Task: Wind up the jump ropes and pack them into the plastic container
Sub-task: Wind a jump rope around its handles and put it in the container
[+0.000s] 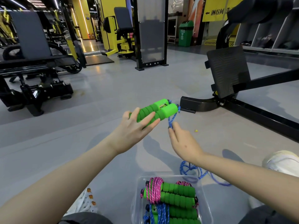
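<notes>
Two wound ropes, a pink rope [156, 188] and a blue rope [160, 212], are already packed in the container [136, 204] at bottom centre. A third is barely begun: at mid-frame its green handles [155, 110] are held together by the left hand [135, 126], whose fingers are wrapped over them, and its cord [171, 119] is pinched by the right hand [182, 141] just below the handle ends. Most of the cord lies loose at lower right on the floor [113, 88], still to be wound.

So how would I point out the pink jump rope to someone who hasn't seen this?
Find the clear plastic container on the grey floor, at the bottom middle of the view. Two wound jump ropes lie inside; the farther one is the pink-corded rope, while the blue-corded rope beside it lies nearer the camera.
</notes>
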`<move>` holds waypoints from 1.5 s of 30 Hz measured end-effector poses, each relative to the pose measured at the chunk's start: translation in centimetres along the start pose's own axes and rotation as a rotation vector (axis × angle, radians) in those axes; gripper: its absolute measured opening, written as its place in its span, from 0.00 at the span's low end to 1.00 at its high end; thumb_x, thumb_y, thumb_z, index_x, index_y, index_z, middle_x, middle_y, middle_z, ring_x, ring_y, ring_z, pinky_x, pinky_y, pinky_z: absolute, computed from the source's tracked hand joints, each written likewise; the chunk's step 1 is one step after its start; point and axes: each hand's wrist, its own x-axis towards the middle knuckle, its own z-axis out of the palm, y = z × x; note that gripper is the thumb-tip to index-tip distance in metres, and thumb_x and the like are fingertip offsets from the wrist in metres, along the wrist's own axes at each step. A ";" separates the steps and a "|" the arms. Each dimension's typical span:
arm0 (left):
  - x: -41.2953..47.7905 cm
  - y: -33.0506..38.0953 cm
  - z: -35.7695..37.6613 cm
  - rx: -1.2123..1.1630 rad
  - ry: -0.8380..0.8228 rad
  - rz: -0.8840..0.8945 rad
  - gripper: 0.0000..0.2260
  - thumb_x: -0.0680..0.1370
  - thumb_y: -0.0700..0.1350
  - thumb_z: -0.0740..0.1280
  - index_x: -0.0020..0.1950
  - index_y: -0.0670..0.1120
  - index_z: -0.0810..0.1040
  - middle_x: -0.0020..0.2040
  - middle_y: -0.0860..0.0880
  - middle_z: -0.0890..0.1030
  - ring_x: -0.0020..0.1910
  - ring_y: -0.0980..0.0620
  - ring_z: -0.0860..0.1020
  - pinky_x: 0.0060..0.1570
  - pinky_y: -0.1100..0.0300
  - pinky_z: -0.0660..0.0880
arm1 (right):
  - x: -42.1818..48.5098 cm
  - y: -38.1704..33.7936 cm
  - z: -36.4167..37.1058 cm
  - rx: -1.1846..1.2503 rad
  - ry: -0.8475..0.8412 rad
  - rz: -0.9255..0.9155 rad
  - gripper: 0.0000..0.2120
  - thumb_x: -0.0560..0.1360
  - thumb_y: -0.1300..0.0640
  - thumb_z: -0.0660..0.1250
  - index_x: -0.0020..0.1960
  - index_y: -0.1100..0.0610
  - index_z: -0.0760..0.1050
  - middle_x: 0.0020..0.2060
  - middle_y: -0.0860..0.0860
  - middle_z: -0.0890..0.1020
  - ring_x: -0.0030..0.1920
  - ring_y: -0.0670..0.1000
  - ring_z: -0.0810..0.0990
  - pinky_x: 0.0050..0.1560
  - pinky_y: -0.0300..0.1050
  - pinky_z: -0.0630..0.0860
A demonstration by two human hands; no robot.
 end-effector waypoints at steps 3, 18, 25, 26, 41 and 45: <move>-1.0 -0.3 -0.3 0.022 -0.065 0.135 0.22 0.76 0.37 0.48 0.69 0.46 0.66 0.64 0.44 0.70 0.50 0.35 0.76 0.37 0.52 0.71 | 1.1 -1.6 -1.9 -0.190 -0.197 -0.084 0.17 0.81 0.52 0.53 0.36 0.57 0.65 0.30 0.52 0.71 0.37 0.57 0.70 0.37 0.48 0.62; 1.4 4.5 -4.6 -0.319 0.213 0.305 0.17 0.81 0.40 0.59 0.70 0.47 0.68 0.66 0.46 0.71 0.53 0.34 0.77 0.44 0.47 0.74 | 5.0 1.4 -8.7 0.676 -0.433 0.123 0.20 0.76 0.48 0.62 0.29 0.58 0.68 0.23 0.52 0.65 0.21 0.49 0.59 0.24 0.39 0.58; 3.3 2.4 -4.0 -0.189 0.286 0.127 0.16 0.82 0.41 0.56 0.69 0.49 0.68 0.67 0.47 0.70 0.55 0.36 0.75 0.46 0.50 0.71 | 3.0 2.1 -5.9 1.458 -0.549 0.127 0.07 0.68 0.52 0.72 0.35 0.54 0.78 0.28 0.49 0.78 0.24 0.45 0.74 0.29 0.37 0.67; 3.1 1.8 -3.3 -0.149 0.267 0.103 0.16 0.82 0.40 0.55 0.69 0.48 0.68 0.67 0.47 0.70 0.55 0.36 0.75 0.46 0.50 0.70 | 2.7 1.8 -5.3 1.388 -0.429 0.244 0.10 0.73 0.54 0.65 0.33 0.54 0.72 0.23 0.48 0.72 0.19 0.43 0.65 0.26 0.37 0.61; -0.8 1.1 0.4 -0.042 0.050 0.263 0.18 0.79 0.36 0.54 0.68 0.45 0.69 0.64 0.44 0.71 0.50 0.34 0.77 0.42 0.49 0.70 | 3.0 -2.4 -10.5 -0.077 -0.493 0.063 0.23 0.77 0.44 0.60 0.33 0.60 0.75 0.22 0.49 0.62 0.24 0.49 0.63 0.28 0.41 0.68; -0.1 2.3 -0.7 -0.127 0.112 0.342 0.17 0.80 0.36 0.58 0.68 0.46 0.71 0.64 0.46 0.74 0.52 0.33 0.77 0.44 0.47 0.70 | 4.0 -1.3 -9.8 -0.103 -0.264 -0.094 0.28 0.77 0.44 0.62 0.22 0.56 0.67 0.19 0.46 0.61 0.22 0.45 0.58 0.25 0.36 0.57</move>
